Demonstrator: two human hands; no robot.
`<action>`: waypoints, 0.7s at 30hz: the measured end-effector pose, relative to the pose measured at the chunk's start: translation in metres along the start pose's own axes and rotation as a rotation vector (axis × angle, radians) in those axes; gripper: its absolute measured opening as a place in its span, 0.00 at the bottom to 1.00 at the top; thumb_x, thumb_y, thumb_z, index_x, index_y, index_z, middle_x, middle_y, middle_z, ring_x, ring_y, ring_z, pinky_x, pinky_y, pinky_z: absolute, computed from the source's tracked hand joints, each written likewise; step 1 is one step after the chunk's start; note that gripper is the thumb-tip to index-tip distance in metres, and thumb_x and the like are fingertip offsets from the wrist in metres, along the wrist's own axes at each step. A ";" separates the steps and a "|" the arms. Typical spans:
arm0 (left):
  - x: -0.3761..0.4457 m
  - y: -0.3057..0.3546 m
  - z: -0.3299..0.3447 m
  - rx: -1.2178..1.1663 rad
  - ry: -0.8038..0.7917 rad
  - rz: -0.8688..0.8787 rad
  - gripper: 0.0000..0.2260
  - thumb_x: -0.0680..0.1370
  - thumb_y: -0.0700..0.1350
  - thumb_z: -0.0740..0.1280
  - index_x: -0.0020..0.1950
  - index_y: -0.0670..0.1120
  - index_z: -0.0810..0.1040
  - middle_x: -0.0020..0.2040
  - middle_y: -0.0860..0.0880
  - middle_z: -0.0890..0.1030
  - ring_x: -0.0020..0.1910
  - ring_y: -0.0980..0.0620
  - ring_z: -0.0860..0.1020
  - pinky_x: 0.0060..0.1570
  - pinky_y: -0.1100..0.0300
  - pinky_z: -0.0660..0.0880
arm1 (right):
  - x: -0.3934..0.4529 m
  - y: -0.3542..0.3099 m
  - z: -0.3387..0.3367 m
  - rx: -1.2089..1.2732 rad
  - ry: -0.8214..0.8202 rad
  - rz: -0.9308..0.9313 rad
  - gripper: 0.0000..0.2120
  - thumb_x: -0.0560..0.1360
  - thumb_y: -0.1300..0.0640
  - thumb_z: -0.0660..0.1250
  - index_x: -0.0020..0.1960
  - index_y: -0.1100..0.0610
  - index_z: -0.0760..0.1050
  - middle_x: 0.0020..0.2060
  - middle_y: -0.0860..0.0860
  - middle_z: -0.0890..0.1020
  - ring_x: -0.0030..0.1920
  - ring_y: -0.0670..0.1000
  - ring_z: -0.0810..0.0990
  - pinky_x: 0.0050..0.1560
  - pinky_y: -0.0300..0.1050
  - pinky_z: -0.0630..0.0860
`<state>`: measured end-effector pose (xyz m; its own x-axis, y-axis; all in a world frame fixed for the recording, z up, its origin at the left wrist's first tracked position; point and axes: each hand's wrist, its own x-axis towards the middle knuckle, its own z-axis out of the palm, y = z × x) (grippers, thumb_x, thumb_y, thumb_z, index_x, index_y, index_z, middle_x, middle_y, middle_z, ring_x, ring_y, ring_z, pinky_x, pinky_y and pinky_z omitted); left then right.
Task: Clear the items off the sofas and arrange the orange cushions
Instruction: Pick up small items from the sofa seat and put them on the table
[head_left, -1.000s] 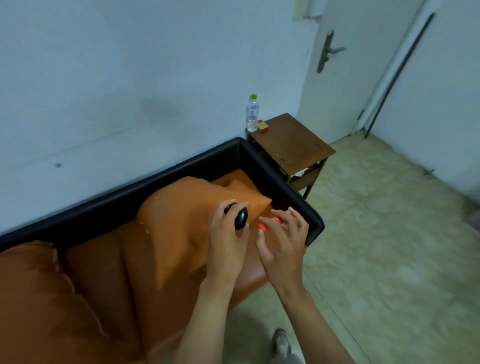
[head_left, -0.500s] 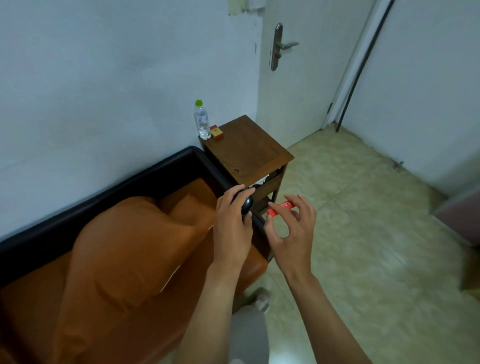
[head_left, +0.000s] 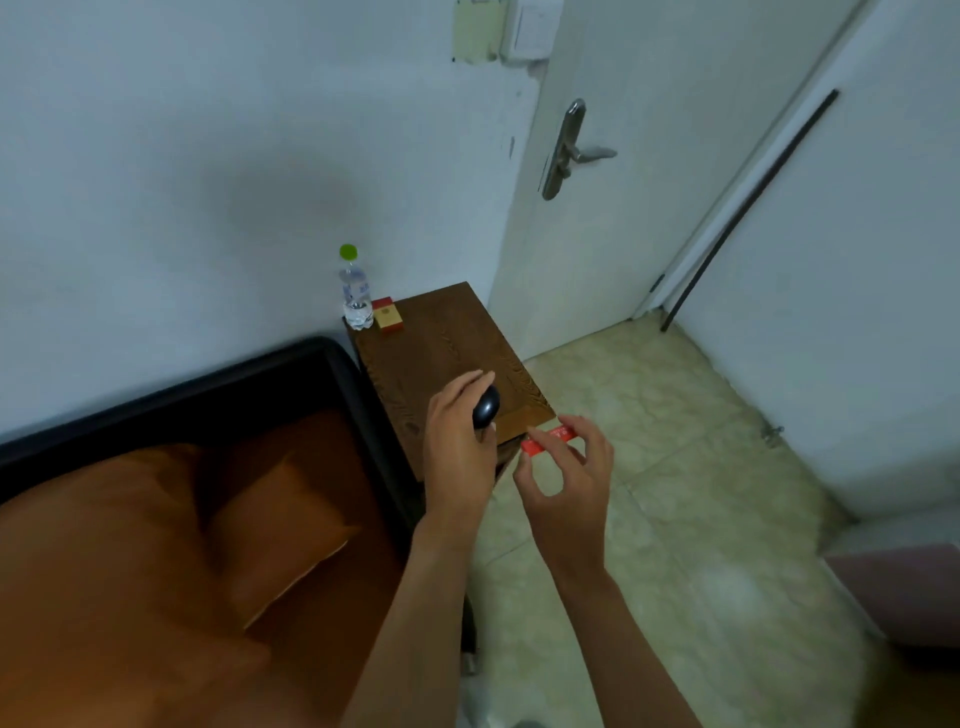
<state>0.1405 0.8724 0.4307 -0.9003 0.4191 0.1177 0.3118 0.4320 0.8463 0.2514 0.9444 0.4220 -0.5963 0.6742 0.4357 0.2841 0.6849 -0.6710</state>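
Note:
My left hand (head_left: 457, 452) is closed around a small black rounded object (head_left: 486, 407), held over the near end of the brown wooden side table (head_left: 447, 353). Just off the table's front corner, my right hand (head_left: 569, 467) pinches a thin red pack (head_left: 549, 439) between thumb and fingers. The black-framed sofa (head_left: 291, 364) lies at the lower left. On it rest a large orange cushion (head_left: 93, 545) and a smaller orange cushion (head_left: 280, 530).
A clear water bottle with a green cap (head_left: 355, 291) and a small red and yellow box (head_left: 387, 315) stand at the table's far corner by the white wall. A closed white door with a metal handle (head_left: 566, 150) is behind. Tiled floor (head_left: 675, 467) spreads to the right.
Both hands have carried the black object and the red pack from above the sofa's end over to the side table. My view has swung right, toward the table and door.

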 end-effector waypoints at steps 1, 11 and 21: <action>0.014 -0.002 0.005 0.009 0.019 -0.014 0.27 0.76 0.33 0.74 0.73 0.49 0.77 0.71 0.53 0.75 0.71 0.60 0.69 0.65 0.80 0.60 | 0.018 0.006 0.006 0.005 -0.019 0.002 0.13 0.72 0.65 0.77 0.56 0.57 0.84 0.63 0.56 0.76 0.65 0.57 0.74 0.66 0.32 0.69; 0.153 -0.034 0.030 0.097 0.179 -0.134 0.27 0.75 0.34 0.75 0.73 0.48 0.76 0.71 0.50 0.76 0.71 0.52 0.70 0.61 0.80 0.59 | 0.161 0.053 0.105 0.143 -0.224 -0.012 0.13 0.74 0.60 0.75 0.59 0.57 0.83 0.66 0.56 0.73 0.67 0.57 0.74 0.64 0.54 0.77; 0.285 -0.124 0.118 0.197 0.202 -0.309 0.27 0.77 0.35 0.74 0.74 0.48 0.74 0.70 0.50 0.76 0.70 0.52 0.70 0.68 0.64 0.68 | 0.261 0.147 0.262 0.165 -0.472 -0.013 0.13 0.75 0.58 0.74 0.59 0.57 0.81 0.66 0.54 0.73 0.66 0.55 0.73 0.67 0.59 0.74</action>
<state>-0.1186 1.0326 0.2977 -0.9960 0.0891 -0.0101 0.0520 0.6656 0.7445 -0.0589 1.1484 0.2801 -0.8847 0.4412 0.1506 0.1747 0.6133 -0.7703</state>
